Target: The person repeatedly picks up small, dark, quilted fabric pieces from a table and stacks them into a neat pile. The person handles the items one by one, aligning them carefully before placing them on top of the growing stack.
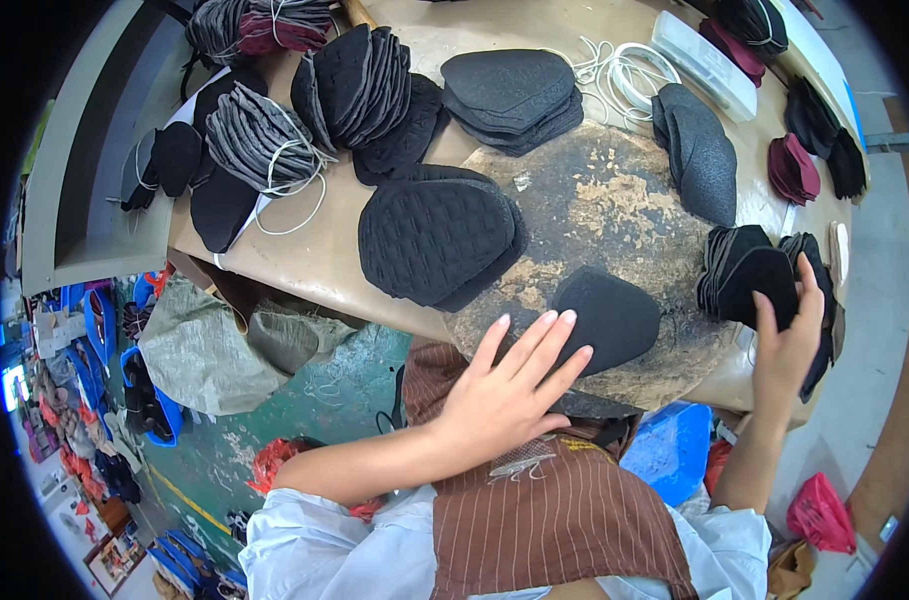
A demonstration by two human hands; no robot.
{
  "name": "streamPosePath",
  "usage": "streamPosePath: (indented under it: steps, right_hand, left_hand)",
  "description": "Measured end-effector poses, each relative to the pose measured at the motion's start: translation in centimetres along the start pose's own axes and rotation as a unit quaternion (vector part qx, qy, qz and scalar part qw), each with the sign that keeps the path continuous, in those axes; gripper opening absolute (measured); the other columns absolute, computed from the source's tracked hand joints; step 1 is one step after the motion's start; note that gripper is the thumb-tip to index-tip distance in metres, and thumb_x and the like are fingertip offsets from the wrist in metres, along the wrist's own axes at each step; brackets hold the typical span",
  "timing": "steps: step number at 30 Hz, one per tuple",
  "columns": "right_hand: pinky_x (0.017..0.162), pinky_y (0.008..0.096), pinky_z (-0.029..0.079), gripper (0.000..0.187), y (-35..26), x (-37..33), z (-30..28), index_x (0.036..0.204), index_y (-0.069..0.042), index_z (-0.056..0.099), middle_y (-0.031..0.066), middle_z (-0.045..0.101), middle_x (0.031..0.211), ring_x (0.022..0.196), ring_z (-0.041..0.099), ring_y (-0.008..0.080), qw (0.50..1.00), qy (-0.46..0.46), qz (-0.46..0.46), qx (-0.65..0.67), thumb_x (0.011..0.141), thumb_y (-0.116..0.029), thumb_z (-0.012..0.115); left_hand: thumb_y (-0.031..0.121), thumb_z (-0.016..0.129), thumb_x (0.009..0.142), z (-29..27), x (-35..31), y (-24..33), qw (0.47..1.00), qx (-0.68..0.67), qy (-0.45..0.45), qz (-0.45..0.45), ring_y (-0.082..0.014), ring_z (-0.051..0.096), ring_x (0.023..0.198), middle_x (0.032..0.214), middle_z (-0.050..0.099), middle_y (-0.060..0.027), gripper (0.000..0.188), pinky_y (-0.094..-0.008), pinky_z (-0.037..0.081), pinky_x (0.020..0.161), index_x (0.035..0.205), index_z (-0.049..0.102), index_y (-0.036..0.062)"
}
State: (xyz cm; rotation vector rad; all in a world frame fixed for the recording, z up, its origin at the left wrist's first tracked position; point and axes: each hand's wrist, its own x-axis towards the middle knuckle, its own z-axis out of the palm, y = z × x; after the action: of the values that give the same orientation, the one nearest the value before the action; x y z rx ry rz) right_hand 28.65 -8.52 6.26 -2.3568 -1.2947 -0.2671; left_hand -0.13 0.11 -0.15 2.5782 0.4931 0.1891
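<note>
Near the front edge of a worn, blotchy board (614, 200) lies a rounded black fabric piece (609, 318). My left hand (504, 395) is open, its fingers spread and their tips at the left edge of that piece. At the right, my right hand (789, 330) pinches the edge of the front black piece (759, 285) of a stack between thumb and fingers. The rest of that stack (726, 255) fans out behind it. Left of the board sits a pile of quilted black pieces (434, 235).
Grey foam pieces (509, 95) and curved dark foam pieces (694, 150) lie toward the back. White cord (624, 80) is coiled beside a clear plastic box (704, 65). Tied grey bundles (259, 140) stand at the left. A blue bin (669, 450) is below the front edge.
</note>
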Motion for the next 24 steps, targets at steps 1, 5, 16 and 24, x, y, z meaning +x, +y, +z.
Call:
streamPosePath:
  steps: [1, 5, 16, 24]
  right_hand:
    - [0.084, 0.0286, 0.043, 0.042, -0.2, 0.6, -1.4, 0.118, 0.004, 0.056, 0.0085, 0.058, 0.097, 0.093, 0.055, 0.0182, 0.995, -0.051, 0.023, 0.086, 0.077, 0.005, 0.065]
    - [0.070, 0.0236, 0.045, 0.019, -2.5, 0.3, -4.6, 0.091, 0.006, 0.064, 0.0043, 0.060, 0.082, 0.077, 0.057, 0.0116, 0.893, -0.229, 0.061, 0.382, 0.072, 0.002, 0.069]
    - [0.070, 0.0224, 0.048, 0.020, -6.3, -0.1, 5.4, 0.094, 0.003, 0.063, 0.0014, 0.064, 0.083, 0.078, 0.058, 0.0055, 0.808, -0.427, 0.070, 0.399, 0.077, 0.000, 0.072]
    - [0.070, 0.0227, 0.048, 0.022, -6.4, -0.1, 5.8, 0.096, 0.003, 0.063, 0.0014, 0.065, 0.083, 0.078, 0.059, 0.0061, 0.823, -0.429, 0.043, 0.369, 0.077, -0.001, 0.073]
  left_hand:
    - [0.043, 0.076, 0.067, -0.5, 0.1, -0.5, 1.000, -0.004, -0.013, 0.010, -0.0335, 0.035, 0.135, 0.147, 0.030, -0.0246, 0.083, -0.0515, 0.022, 0.108, 0.139, 0.044, 0.0171]
    - [0.041, 0.078, 0.066, -1.3, -0.4, -0.4, 0.999, -0.030, 0.015, 0.030, -0.0336, 0.035, 0.133, 0.143, 0.033, -0.0269, 0.075, -0.0522, 0.026, 0.106, 0.132, 0.051, 0.0180]
    - [0.029, 0.080, 0.067, 2.6, -3.7, 0.7, 0.991, -0.027, 0.130, -0.011, -0.0301, 0.037, 0.129, 0.131, 0.043, -0.0225, 0.050, -0.0468, 0.033, 0.103, 0.109, 0.062, 0.0109]
    - [0.025, 0.072, 0.074, 2.5, -3.1, 1.2, 0.989, -0.005, 0.140, -0.041, -0.0236, 0.045, 0.120, 0.128, 0.045, -0.0169, 0.057, -0.0393, 0.037, 0.099, 0.127, 0.056, 0.0140]
